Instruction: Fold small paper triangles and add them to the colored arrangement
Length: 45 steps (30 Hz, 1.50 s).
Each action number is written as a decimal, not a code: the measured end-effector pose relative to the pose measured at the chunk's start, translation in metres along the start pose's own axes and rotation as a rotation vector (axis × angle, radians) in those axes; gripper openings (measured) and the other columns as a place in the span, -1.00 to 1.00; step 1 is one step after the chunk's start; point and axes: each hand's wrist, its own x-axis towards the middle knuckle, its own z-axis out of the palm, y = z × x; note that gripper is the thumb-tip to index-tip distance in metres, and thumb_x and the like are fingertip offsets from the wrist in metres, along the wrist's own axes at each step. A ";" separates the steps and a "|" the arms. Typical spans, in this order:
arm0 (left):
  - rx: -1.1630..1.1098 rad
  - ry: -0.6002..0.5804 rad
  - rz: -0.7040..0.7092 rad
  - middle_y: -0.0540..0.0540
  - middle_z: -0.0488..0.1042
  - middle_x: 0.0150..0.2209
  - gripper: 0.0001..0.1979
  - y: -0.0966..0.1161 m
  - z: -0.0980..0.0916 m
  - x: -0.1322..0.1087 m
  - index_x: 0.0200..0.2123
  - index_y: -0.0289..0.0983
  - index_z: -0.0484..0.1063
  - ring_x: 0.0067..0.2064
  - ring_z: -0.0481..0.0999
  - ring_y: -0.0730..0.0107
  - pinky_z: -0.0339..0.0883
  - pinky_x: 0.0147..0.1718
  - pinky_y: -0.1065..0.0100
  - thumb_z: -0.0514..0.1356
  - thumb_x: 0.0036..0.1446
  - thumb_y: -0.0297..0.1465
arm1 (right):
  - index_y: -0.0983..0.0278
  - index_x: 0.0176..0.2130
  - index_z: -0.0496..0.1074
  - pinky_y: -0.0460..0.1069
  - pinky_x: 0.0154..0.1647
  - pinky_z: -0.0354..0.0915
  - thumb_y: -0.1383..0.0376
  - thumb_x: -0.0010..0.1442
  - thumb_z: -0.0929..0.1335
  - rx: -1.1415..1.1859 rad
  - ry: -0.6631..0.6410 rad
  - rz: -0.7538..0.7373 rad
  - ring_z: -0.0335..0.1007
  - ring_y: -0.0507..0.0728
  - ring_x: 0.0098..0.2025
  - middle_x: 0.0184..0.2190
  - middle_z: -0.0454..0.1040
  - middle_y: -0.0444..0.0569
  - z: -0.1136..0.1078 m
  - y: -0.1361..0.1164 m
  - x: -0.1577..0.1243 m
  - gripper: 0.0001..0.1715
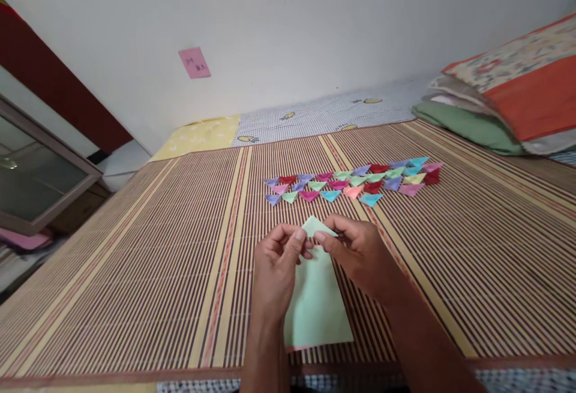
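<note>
The left hand (275, 267) and right hand (362, 252), near each other, pinch opposite sides of a small pale-green paper (314, 224) at the far end of a green sheet (318, 306) on the striped mat (135, 273); multicoloured paper triangles (337, 185) lie beyond in rows.

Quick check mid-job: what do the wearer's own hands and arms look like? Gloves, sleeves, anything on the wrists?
The left hand and right hand are ungloved. Both forearms are bare as far as shown: no sleeve, watch or bracelet. No rings show, though some fingers are partly hidden.
</note>
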 end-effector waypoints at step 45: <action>-0.467 0.024 -0.261 0.09 0.28 -0.67 -0.68 -0.015 0.001 0.007 -0.53 -0.32 0.46 -0.61 0.14 0.64 0.02 -0.60 0.55 0.49 -0.08 -0.25 | 0.25 -0.15 0.52 -0.05 -0.38 0.34 0.13 0.35 0.34 0.199 0.133 0.031 0.39 0.06 -0.41 -0.43 0.46 -0.11 0.005 0.010 0.003 -0.74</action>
